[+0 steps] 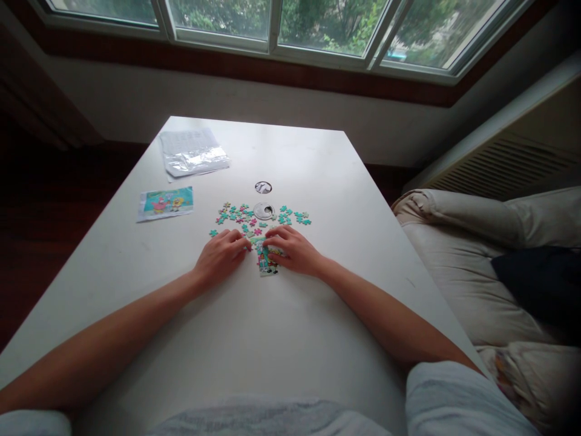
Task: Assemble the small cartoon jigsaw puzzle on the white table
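A small joined patch of a colourful jigsaw (264, 260) lies on the white table (254, 339) between my hands. My left hand (222, 253) rests palm down to its left, fingers stretched toward the patch and touching its edge. My right hand (293, 249) lies over the patch's right side, fingers bent and pressing on the pieces. Several loose teal and pink puzzle pieces (247, 217) are scattered just beyond my fingertips. Whether either hand pinches a single piece is too small to tell.
A round silver lid (264, 211) sits among the loose pieces and a small round tin (262, 187) behind it. A picture card (166, 203) lies at the left, a crumpled plastic bag on paper (193, 153) farther back. A cushioned seat (476, 254) borders the table's right edge.
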`<state>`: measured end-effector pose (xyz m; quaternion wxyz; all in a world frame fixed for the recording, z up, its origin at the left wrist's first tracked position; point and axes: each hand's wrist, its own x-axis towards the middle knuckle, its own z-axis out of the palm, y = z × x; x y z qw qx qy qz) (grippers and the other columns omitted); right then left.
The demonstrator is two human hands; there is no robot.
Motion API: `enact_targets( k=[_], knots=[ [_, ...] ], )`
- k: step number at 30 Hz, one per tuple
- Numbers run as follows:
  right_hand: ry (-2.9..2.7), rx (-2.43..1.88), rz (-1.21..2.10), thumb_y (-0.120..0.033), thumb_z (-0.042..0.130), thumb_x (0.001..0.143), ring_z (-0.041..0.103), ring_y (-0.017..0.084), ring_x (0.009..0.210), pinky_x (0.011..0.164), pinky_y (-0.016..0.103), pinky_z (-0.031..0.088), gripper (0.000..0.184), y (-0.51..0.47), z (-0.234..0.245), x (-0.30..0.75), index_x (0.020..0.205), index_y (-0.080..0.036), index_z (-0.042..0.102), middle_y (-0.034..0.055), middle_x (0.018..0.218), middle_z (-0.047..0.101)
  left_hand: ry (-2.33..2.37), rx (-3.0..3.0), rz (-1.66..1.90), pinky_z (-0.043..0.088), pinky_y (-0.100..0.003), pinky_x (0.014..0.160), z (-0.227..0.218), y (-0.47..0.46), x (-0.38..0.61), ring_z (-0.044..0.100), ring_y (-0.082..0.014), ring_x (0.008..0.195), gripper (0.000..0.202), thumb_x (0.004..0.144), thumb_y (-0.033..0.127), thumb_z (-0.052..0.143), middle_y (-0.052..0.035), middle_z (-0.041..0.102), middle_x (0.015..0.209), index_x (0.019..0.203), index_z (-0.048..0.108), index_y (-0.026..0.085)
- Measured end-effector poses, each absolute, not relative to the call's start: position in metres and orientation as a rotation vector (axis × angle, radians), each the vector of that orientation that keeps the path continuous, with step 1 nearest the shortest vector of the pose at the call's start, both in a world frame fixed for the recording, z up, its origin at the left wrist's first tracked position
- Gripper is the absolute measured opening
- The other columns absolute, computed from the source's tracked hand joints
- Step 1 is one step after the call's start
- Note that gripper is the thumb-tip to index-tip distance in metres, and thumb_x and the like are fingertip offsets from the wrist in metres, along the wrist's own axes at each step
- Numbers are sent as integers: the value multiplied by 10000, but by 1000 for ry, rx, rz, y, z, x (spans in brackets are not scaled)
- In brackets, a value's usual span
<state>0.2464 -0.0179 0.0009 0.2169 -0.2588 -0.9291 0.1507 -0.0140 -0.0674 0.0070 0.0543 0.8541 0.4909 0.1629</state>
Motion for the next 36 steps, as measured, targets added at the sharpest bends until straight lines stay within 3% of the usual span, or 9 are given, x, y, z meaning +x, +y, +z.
enact_targets(
  k=[8,18,26,32,36],
  knots=[
    [-2565,-722,417,-310,634,939,549,256,1154,1038,445,457,183,-18,2,247,1108,-248,667,92,1224,644,1388,2560,584,471,-348,840,9,-62,-19,565,-215,976,208,962,166,518,-47,651,1029,949,707,250],
    [-2533,-795,397,-303,631,944,557,251,1125,999,429,472,74,-15,0,249,967,-233,639,86,1192,653,1362,2598,583,480,-385,888,10,-63,-16,567,-236,999,143,953,310,591,-61,661,1057,1025,692,238],
    [-2506,-855,328,-233,585,950,563,248,1092,980,420,470,61,-12,0,252,953,-227,645,84,1166,663,1312,2627,558,470,-381,908,8,-61,-18,570,-228,1007,140,980,268,545,-57,677,1062,960,679,233],
    [-2478,-891,316,-217,574,951,576,241,1052,963,411,476,96,-9,-1,255,949,-230,669,76,1115,686,1244,2598,538,472,-366,903,11,-61,-19,578,-219,1001,235,1010,207,466,-59,680,1080,1083,684,257],
    [-2308,-1027,292,-256,579,950,579,262,1084,985,463,474,123,10,0,272,965,-233,699,86,1121,691,1160,2591,544,484,-358,900,16,-61,-20,580,-212,1020,303,990,137,444,-55,679,1095,1036,712,272]
  ],
)
